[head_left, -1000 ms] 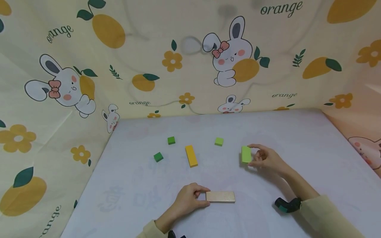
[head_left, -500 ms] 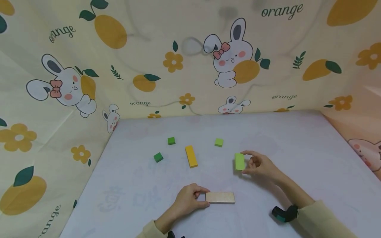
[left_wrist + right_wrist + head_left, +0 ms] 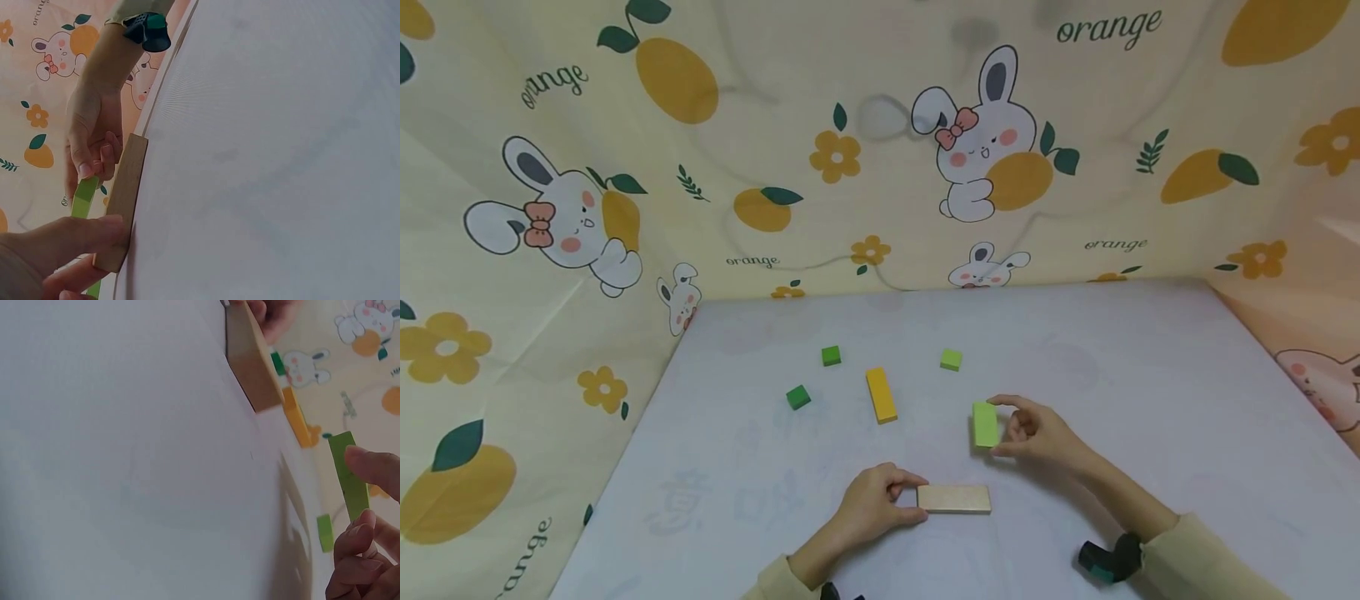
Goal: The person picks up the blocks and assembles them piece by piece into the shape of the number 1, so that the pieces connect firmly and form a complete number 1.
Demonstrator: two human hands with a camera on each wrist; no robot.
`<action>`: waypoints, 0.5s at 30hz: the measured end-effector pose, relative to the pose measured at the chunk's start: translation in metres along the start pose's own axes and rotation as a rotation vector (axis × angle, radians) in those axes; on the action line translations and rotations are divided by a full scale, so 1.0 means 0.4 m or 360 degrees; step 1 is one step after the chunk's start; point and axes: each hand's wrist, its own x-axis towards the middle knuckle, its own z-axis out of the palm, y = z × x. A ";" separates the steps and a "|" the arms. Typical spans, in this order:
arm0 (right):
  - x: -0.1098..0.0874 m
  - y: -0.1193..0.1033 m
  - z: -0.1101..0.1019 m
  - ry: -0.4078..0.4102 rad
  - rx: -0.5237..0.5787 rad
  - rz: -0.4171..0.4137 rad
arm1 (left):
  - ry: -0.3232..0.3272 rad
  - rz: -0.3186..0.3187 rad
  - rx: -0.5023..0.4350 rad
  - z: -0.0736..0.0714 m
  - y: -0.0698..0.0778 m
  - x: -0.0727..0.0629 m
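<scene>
A plain wooden block point(image 3: 954, 499) lies lengthwise near the front of the table. My left hand point(image 3: 880, 500) pinches its left end between thumb and index finger. Beyond its right end, my right hand point(image 3: 1037, 432) holds a light green block point(image 3: 985, 426) by its far and near ends, thumb and index finger spread around it. In the right wrist view, the green block point(image 3: 350, 478) is raised above the tabletop, its shadow falling on the white surface. The wooden block point(image 3: 123, 203) shows its long side in the left wrist view.
A yellow block point(image 3: 882, 396) lies mid-table. Left of it are two small dark green blocks, a farther one point(image 3: 831, 356) and a nearer one point(image 3: 798, 397). A small light green block point(image 3: 951, 360) sits to its right. A printed cloth point(image 3: 820, 167) hangs behind the white table point(image 3: 737, 467).
My right hand has carried the light green block left and toward the front, closer to the wooden block. My left hand and the wooden block stay in place.
</scene>
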 end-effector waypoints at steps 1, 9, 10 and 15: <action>0.000 -0.002 0.003 -0.0007 0.0007 0.0003 | 0.0000 0.0001 0.0000 0.000 0.000 0.000; 0.001 0.001 0.028 -0.0049 -0.0024 -0.0009 | -0.0002 0.0017 -0.0001 0.001 0.001 0.003; 0.001 0.001 0.032 -0.0063 -0.0025 -0.0021 | -0.0001 0.0017 0.0000 0.001 0.000 0.003; 0.002 -0.005 0.053 -0.0117 0.0034 -0.0056 | 0.0002 0.0005 0.0011 0.002 0.000 0.002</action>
